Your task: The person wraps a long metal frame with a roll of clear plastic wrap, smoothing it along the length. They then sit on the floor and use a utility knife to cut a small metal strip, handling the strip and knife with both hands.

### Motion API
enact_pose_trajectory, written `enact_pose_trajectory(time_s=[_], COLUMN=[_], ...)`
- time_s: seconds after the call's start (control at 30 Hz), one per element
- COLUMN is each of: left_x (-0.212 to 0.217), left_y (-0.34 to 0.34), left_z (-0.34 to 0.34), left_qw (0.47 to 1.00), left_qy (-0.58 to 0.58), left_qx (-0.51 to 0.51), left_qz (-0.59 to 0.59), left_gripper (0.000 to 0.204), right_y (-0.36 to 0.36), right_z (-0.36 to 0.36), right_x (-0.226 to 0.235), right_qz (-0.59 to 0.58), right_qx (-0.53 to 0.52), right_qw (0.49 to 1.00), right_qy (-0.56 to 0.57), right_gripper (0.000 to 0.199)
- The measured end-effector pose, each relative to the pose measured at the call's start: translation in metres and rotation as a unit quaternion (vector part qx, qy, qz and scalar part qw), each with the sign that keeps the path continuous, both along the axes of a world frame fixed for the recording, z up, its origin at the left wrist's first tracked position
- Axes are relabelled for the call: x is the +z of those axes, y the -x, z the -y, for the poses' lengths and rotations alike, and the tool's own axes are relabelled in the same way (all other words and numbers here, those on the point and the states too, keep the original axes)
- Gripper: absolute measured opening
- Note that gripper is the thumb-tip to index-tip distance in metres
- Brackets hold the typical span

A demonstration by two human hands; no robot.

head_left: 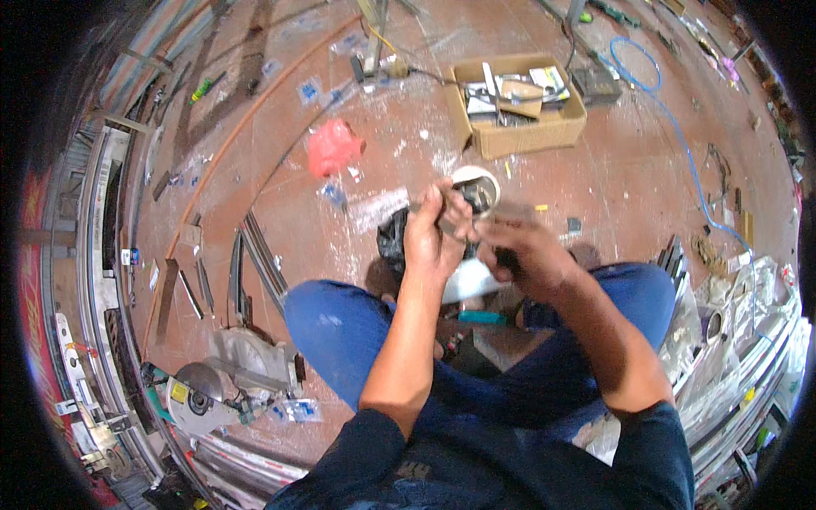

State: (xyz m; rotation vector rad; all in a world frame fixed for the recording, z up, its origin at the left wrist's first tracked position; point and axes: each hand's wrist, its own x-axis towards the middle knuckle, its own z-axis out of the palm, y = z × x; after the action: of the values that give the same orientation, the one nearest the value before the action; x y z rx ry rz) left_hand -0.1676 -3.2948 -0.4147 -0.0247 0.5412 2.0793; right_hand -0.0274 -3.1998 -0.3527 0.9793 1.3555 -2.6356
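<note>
My left hand is raised in front of my crossed legs, its fingers curled around something small that I cannot make out. Close beside it on the right is my right hand, smeared by motion, so its grip does not show clearly. Just beyond both hands is a round container with a white rim and small dark pieces inside. A black plastic bag lies left of my left hand. Below the hands, a whitish object and a teal piece show between my legs.
Ahead stands an open cardboard box of boxes and tools. A red plastic bag lies to its left. A miter saw sits at lower left, near long metal profiles. A blue hose curves along the right.
</note>
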Motion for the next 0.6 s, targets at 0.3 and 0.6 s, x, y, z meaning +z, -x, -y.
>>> enact_pose_trajectory(time_s=[0.3, 0.6], left_x=[-0.013, 0.011], left_y=[-0.002, 0.000], left_z=[0.002, 0.002], left_qw=[0.998, 0.963], left_qy=[-0.039, 0.168], left_qx=[-0.013, -0.077], left_qz=[-0.052, -0.196], left_gripper=[0.032, 0.041], right_y=[-0.001, 0.004], right_z=[0.001, 0.001], right_x=[0.021, 0.009], right_qz=[-0.052, 0.032], right_qx=[-0.003, 0.024], right_qw=[0.991, 0.984], right_qy=[0.124, -0.174], right_gripper=[0.031, 0.034])
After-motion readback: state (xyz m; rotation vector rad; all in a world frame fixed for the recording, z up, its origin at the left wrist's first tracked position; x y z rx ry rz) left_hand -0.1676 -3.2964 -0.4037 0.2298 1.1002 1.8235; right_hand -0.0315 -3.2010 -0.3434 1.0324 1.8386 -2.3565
